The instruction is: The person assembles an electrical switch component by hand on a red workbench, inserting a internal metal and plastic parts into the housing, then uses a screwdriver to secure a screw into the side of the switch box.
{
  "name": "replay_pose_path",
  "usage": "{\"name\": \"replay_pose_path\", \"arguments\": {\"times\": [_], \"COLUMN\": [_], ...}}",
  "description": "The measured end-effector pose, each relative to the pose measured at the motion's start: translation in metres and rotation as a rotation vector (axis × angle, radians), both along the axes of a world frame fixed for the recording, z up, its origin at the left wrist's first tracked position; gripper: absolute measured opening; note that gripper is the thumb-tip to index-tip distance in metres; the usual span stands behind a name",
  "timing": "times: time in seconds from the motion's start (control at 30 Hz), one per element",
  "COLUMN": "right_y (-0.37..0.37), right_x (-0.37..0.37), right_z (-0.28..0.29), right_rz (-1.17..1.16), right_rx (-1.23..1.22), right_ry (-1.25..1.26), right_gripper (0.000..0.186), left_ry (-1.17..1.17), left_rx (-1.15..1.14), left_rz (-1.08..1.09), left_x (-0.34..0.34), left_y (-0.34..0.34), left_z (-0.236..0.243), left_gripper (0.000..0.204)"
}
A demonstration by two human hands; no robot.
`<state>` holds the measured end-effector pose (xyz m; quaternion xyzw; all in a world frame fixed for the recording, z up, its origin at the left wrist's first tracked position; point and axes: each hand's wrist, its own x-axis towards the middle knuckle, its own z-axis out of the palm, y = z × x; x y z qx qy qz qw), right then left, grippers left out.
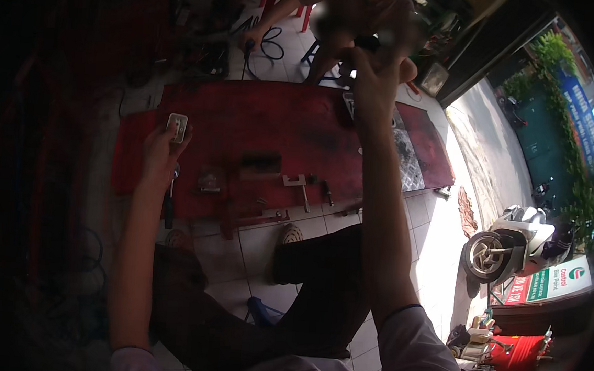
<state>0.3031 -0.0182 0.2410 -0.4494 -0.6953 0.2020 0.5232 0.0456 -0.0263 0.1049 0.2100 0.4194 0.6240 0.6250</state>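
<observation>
Over red mat (280,126), left hand (164,148) clamped on pale case (177,127), right hand (375,82), grip unclear

The pale tray (177,127) looks like smooth plastic; the red mat (268,111), matt and stained; the bracket (303,191), bare metal. The floor tiles (250,243) seem smooth, the trousers (333,257) dull cloth, the scooter (525,236) glossy.
</observation>
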Motion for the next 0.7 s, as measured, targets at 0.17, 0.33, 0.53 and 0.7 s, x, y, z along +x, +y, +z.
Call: {"name": "replay_pose_path", "arguments": {"times": [0.17, 0.33, 0.53, 0.7], "right_y": [-0.065, -0.061, -0.023, -0.016], "right_x": [-0.038, -0.009, 0.059, 0.076], "right_z": [0.086, -0.030, -0.206, -0.311], "right_rz": [0.059, 0.144, -0.084, -0.008], "right_rx": [0.042, -0.278, -0.485, -0.590], "right_ry": [0.081, -0.180, -0.152, -0.618], "right_gripper": [0.062, 0.036, 0.019, 0.021], "left_ry": [-0.066, -0.024, -0.016, 0.077], "left_rx": [0.063, -0.050, -0.030, -0.035], "left_rz": [-0.167, -0.198, -0.285, -0.318], "left_x": [-0.018, 0.022, 0.059, 0.073], "left_y": [0.017, -0.009, 0.005, 0.021], "left_z": [0.051, 0.042, -0.032, -0.060], "left_gripper": [0.022, 0.023, 0.021, 0.027]}}
